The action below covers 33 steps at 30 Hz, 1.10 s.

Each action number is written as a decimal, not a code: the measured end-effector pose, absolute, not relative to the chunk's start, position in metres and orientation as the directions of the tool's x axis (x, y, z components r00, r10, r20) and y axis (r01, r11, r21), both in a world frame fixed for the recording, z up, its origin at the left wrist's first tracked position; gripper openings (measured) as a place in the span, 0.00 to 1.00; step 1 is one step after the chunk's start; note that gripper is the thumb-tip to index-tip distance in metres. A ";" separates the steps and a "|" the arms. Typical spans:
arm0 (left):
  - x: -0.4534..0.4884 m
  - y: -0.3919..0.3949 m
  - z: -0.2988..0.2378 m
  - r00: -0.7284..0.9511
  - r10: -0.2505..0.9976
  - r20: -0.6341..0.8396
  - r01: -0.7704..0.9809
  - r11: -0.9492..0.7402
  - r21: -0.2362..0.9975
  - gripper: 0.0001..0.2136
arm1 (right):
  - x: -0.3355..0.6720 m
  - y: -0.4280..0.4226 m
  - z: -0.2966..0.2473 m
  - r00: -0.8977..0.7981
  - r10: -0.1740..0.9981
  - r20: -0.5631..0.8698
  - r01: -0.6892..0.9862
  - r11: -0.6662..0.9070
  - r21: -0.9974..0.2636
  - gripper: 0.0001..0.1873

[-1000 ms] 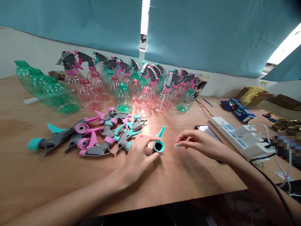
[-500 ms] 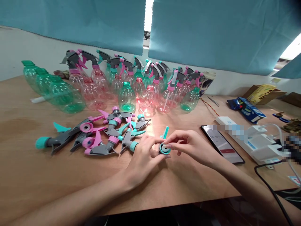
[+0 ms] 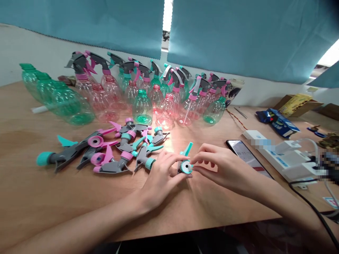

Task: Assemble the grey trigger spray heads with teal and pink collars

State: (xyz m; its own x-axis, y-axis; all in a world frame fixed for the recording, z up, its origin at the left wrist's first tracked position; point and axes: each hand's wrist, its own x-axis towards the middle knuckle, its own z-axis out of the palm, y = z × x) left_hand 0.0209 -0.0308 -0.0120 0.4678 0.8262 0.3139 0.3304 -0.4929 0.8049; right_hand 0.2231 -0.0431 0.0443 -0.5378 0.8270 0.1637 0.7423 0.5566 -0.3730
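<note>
A spray trigger head with a teal collar [image 3: 186, 167] and teal lever lies in the fingers of my left hand [image 3: 164, 173], closed around it low over the table. The collar's opening faces me and shows a white disc with a dark hole in its middle. My right hand [image 3: 219, 164] is just right of the collar, thumb and index finger apart, their tips close to its rim. Whether they touch the rim is hard to tell. Left of my hands lie several loose spray heads [image 3: 125, 141], grey with pink or teal parts.
Behind the loose heads stand several green and pink clear bottles [image 3: 142, 107], some topped with spray heads. To the right are a phone [image 3: 242, 150], a white power strip [image 3: 265, 144] with plugs and cables, and a blue packet [image 3: 283, 123]. The table's front edge runs below my hands.
My right fingers have come off the white disc and moved slightly right and apart, uncovering the disc and its hole. My left hand keeps its hold on the spray head.
</note>
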 end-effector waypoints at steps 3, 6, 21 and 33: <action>0.020 -0.031 -0.013 0.479 0.818 0.319 0.331 -0.505 0.797 0.11 | 0.221 -0.041 0.044 -0.547 0.828 0.119 0.756 0.550 -0.355 0.05; 0.020 -0.032 -0.012 0.484 0.814 0.320 0.324 -0.506 0.799 0.12 | 0.218 -0.040 0.044 -0.557 0.824 0.102 0.762 0.556 -0.331 0.06; 0.022 -0.030 -0.015 0.502 0.786 0.361 0.304 -0.551 0.777 0.16 | 0.208 -0.035 0.029 -0.595 0.752 0.284 0.675 0.659 -0.331 0.05; 0.024 -0.031 -0.015 0.500 0.786 0.365 0.308 -0.555 0.773 0.15 | 0.213 -0.039 0.048 -0.633 0.759 0.152 0.716 0.649 -0.257 0.08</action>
